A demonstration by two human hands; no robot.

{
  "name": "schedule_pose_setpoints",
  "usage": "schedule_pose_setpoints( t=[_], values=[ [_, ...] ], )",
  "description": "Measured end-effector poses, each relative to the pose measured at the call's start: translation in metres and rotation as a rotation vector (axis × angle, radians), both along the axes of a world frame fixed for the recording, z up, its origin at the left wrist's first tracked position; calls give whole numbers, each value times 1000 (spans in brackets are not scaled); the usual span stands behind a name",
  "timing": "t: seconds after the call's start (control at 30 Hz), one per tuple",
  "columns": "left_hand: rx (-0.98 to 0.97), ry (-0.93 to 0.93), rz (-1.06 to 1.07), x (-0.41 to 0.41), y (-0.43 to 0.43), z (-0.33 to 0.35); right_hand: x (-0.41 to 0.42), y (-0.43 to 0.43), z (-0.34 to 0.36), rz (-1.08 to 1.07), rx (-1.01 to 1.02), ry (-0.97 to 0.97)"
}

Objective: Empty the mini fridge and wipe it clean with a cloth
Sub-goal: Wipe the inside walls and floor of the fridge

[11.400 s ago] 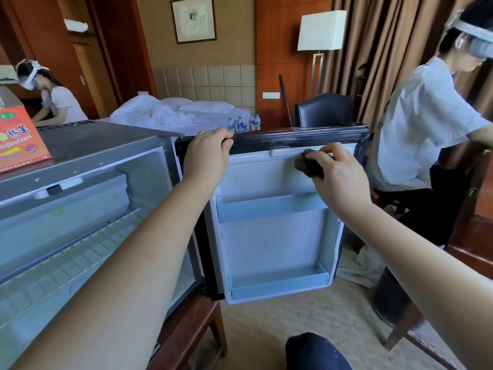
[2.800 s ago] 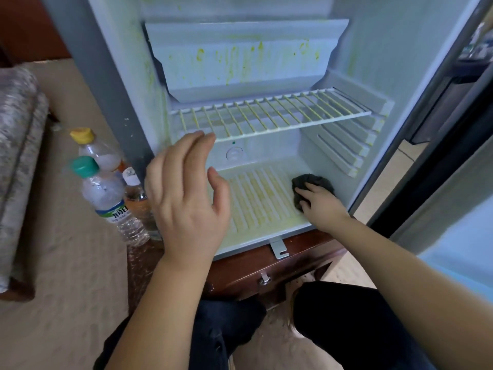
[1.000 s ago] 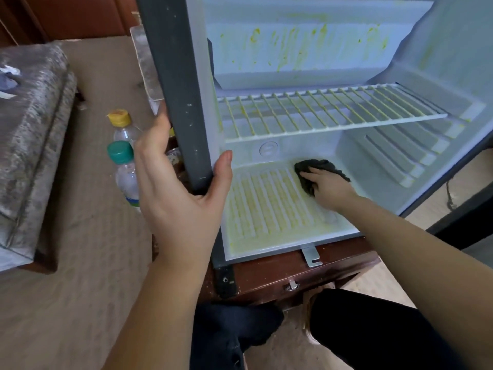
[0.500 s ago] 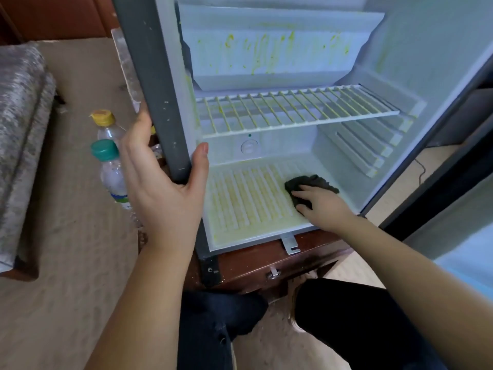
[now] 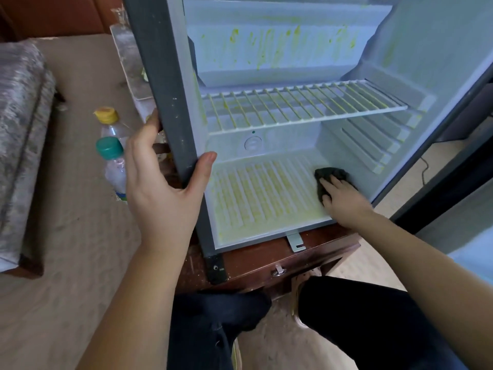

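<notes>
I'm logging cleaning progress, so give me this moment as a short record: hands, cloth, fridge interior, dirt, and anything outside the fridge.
left hand: grips the dark grey left front edge of the mini fridge
right hand: presses a dark crumpled cloth on the fridge floor, at the right side
interior: no food or drink visible; white wire shelf in place
dirt: yellow-green smears on the floor ribs and the upper back panel
outside: yellow-capped clear plastic bottle and green-capped clear plastic bottle, left of the fridge

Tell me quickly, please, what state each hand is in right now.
Left hand: closed around the front edge of the fridge.
Right hand: open, pressing the cloth onto its floor.
</notes>
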State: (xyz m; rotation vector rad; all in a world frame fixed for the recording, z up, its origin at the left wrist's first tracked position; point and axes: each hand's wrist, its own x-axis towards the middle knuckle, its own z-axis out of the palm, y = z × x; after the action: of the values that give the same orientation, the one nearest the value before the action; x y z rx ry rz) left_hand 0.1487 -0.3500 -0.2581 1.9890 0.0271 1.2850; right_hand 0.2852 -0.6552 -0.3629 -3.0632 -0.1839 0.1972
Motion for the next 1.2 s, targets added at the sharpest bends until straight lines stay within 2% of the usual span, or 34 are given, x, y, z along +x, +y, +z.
schedule_pose_setpoints(
  t=[0.27, 0.4, 0.6, 0.93, 1.2],
  values=[
    [-83, 45, -45, 1, 4, -3, 91, 44, 8, 41, 72, 85],
    [-89, 37, -46, 3, 3, -3, 98, 59, 8, 66, 107, 19],
    [-76, 27, -16, 1, -1, -3, 81, 92, -2, 92, 286, -11],
    [-49, 22, 15, 1, -5, -2, 60, 95, 10, 214, 64, 97],
    [-105, 56, -50, -3, -1, 1, -55, 38, 12, 263, 122, 34]
  ],
)
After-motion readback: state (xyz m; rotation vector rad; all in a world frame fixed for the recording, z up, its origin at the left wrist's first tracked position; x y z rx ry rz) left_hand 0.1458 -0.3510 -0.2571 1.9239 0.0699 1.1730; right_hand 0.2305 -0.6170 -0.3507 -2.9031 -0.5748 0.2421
